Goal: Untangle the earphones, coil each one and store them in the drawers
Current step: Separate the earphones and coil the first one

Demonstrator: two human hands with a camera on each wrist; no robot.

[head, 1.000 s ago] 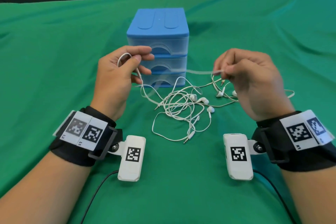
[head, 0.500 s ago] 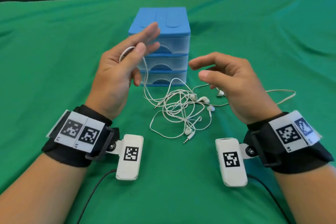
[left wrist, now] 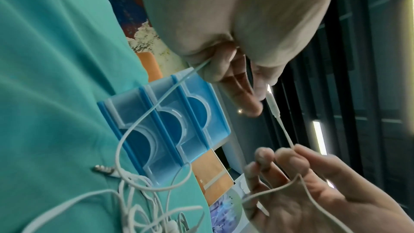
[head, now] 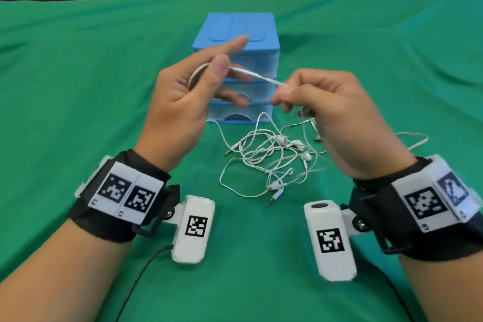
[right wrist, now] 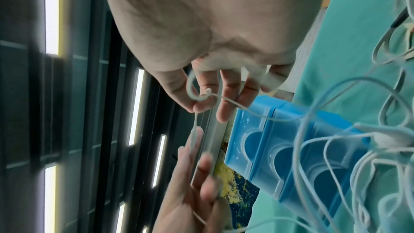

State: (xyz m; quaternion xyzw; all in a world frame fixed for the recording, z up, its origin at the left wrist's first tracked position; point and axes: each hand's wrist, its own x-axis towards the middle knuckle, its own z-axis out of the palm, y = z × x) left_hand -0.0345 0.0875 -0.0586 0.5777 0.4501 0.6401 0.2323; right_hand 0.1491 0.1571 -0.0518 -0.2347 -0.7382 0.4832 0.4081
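**Two hands, one cable stretched between them**

Both of our hands are raised above the green cloth (head: 78,86), in front of the blue drawer unit (head: 236,34) that stands at 12 o'clock. Our left hand (head: 183,102) has its thumb pressed onto a white earphone cable (head: 257,76), a loop of it curving round behind the thumb while the other fingers reach forward nearly straight. From the left wrist view, the cable's inline remote (left wrist: 273,103) sits just past that thumb. Our right hand (head: 337,115), at 3 o'clock of the left, pinches the same cable between thumb and curled fingertips, so a short, nearly taut stretch runs between the two hands. More cable drops from the right hand toward the table.

Below and between our wrists lies the tangle of earphones (head: 271,157), white cords looped over one another with several earbuds and two jack plugs showing; one plug (head: 274,197) points toward 6 o'clock. All three drawers look closed. One loose strand trails off toward 3 o'clock.
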